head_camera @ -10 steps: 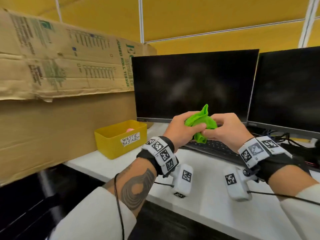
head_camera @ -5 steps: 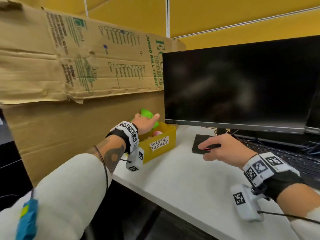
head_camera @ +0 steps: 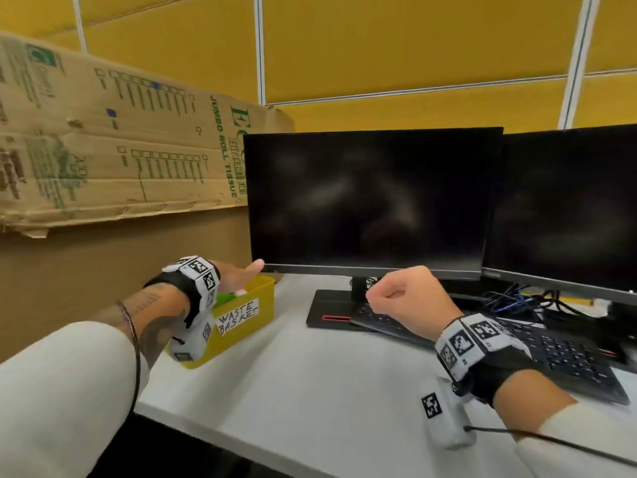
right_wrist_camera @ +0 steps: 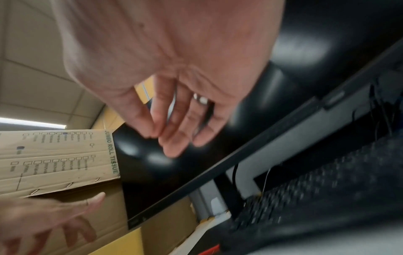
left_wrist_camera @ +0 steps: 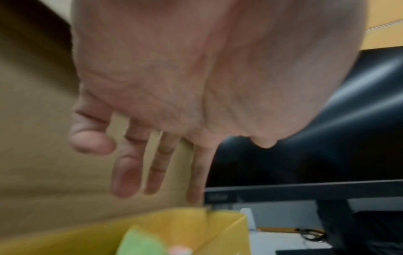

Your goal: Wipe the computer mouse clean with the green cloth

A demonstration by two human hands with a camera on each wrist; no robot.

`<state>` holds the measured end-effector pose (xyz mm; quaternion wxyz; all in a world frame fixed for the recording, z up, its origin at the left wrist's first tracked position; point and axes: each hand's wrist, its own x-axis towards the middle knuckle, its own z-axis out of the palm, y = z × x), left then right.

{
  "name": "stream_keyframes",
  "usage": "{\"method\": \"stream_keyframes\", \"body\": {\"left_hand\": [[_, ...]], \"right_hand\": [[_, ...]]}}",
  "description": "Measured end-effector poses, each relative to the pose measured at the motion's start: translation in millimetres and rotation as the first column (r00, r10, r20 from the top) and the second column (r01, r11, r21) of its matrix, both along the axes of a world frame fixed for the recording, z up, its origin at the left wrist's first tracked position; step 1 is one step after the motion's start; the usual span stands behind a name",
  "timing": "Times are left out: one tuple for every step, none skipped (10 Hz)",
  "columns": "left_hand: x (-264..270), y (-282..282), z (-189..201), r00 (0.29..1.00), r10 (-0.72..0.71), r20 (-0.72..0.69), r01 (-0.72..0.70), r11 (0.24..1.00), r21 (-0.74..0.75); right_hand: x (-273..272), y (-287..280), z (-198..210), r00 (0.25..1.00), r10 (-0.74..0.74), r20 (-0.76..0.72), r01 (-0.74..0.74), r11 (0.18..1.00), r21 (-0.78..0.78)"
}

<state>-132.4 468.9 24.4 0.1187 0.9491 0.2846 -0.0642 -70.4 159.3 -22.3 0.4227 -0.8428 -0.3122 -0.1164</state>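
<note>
1. The left hand [head_camera: 238,276] hovers over the yellow plastic basket labelled "WASTE BASKET" [head_camera: 241,320] at the white desk's [head_camera: 310,391] back left corner, fingers [left_wrist_camera: 126,174] straight and spread, holding nothing.
2. The crumpled green cloth [left_wrist_camera: 139,243] lies inside that basket.
3. The right hand [head_camera: 410,294] hangs above the black keyboard [head_camera: 568,353], fingers [right_wrist_camera: 174,138] loosely curled and empty.

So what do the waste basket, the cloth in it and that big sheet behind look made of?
Waste basket: looks like thin, smooth yellow plastic, evenly coloured, with a handwritten paper label; coated card is possible.
Cloth: soft green fabric or tissue, crumpled in the basket; too blurred to tell the weave.
Sheet: brown corrugated cardboard, matte, creased, stapled, printed "JUMBO ROLL TISSUE".
</note>
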Motion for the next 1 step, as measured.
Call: {"method": "stream_keyframes", "body": {"left_hand": [[1.8, -39.7, 30.7, 0.990, -0.088, 0.108, 0.053, 0.955, 0.292]], "right_hand": [[-19.3, -29.9, 27.8, 0.953, -0.229, 0.198, 0.184, 0.957, 0.222]]}}
